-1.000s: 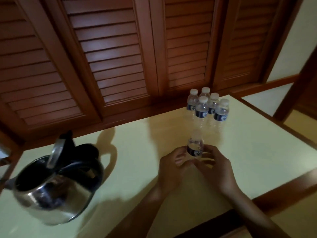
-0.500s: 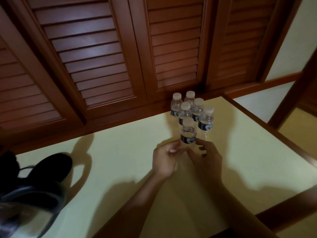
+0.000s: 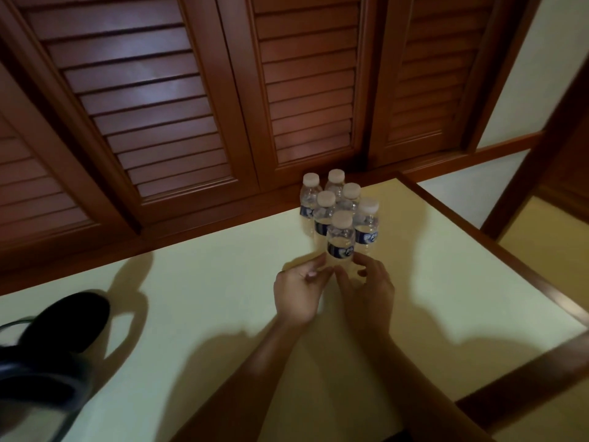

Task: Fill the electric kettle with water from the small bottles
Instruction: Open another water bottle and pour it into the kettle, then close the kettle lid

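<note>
1. Bottles crowd the far side of a pale yellow tabletop edged in brown wood. A person's left hand and right hand flank the nearest small clear plastic water bottle, which is white-capped and blue-labelled.
2. Both hands sit low at that front bottle's base, fingers curled inward on either side. Whether either grip closes on the plastic or only rests beside it cannot be told, since the clear lower body is lost in the dim light.
3. The front bottle stands upright with its cap on, just in front of a cluster of five matching bottles. That cluster stands near the reddish-brown louvred wooden doors.
4. Count: six small bottles in all, every cap in place; one kettle; two hands.
5. The black-lidded electric kettle sits well apart at the lower left, lid raised, blurred and partly cut off by the frame edge.
6. Handling, as a judgement: each bottle looks full, so it should be light but not weightless. The thin walls will likely give under a squeeze and could spurt water once the cap is off.
7. The best hold appears to be around the labelled middle, where the wall should be stiffer, with the other hand twisting the cap. The smooth plastic may slip if damp.
</note>
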Action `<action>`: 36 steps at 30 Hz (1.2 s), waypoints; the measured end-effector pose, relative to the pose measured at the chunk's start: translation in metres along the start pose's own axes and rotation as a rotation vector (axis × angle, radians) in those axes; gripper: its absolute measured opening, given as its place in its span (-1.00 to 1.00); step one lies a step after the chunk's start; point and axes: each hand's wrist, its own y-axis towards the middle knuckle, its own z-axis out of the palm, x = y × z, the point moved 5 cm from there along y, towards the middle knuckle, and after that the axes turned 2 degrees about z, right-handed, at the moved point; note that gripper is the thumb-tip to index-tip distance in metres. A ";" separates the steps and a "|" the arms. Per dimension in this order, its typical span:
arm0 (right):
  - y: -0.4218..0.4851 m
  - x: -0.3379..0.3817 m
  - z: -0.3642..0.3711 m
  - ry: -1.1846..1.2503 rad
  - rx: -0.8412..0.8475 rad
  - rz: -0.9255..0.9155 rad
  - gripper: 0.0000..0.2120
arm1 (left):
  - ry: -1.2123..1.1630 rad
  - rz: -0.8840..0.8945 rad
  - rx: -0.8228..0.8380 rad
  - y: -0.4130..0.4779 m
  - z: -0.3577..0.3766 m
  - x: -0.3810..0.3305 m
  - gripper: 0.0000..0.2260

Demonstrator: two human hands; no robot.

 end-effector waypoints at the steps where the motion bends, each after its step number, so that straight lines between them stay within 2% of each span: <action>1: 0.001 0.000 0.000 0.001 -0.004 0.003 -0.64 | 0.006 0.004 -0.004 0.000 0.000 0.001 -0.71; 5: -0.001 0.003 0.000 -0.006 -0.019 0.015 -0.63 | 0.088 0.095 0.033 -0.004 -0.003 0.000 -0.75; 9: -0.008 0.008 -0.012 0.010 -0.075 0.028 -0.61 | 0.407 0.314 0.129 -0.026 -0.020 0.001 -0.67; 12: -0.026 0.015 -0.014 -0.003 -0.046 0.037 -0.69 | 0.585 0.270 0.254 -0.048 -0.046 0.010 -0.47; 15: -0.059 0.032 0.001 -0.062 0.105 -0.137 -0.75 | 0.709 0.205 0.263 -0.074 -0.085 0.022 -0.35; 19: -0.121 0.062 0.039 -0.197 0.366 -0.371 -0.84 | 0.714 0.154 0.198 -0.120 -0.146 0.049 -0.34; 21: -0.154 0.081 0.056 -0.223 0.435 -0.442 -0.80 | 0.723 0.171 0.163 -0.146 -0.176 0.060 -0.35; 24: -0.197 0.107 0.075 -0.191 0.475 -0.473 -0.80 | 0.738 0.200 0.169 -0.185 -0.216 0.072 -0.36; 27: -0.230 0.128 0.091 -0.159 0.483 -0.443 -0.78 | 0.714 0.243 0.169 -0.221 -0.252 0.082 -0.45; 32: -0.269 0.151 0.116 -0.221 0.449 -0.446 -0.74 | 0.682 0.303 0.082 -0.266 -0.327 0.100 -0.57; 36: -0.286 0.162 0.129 -0.327 0.435 -0.484 -0.72 | 0.726 0.196 0.016 -0.280 -0.393 0.121 -0.59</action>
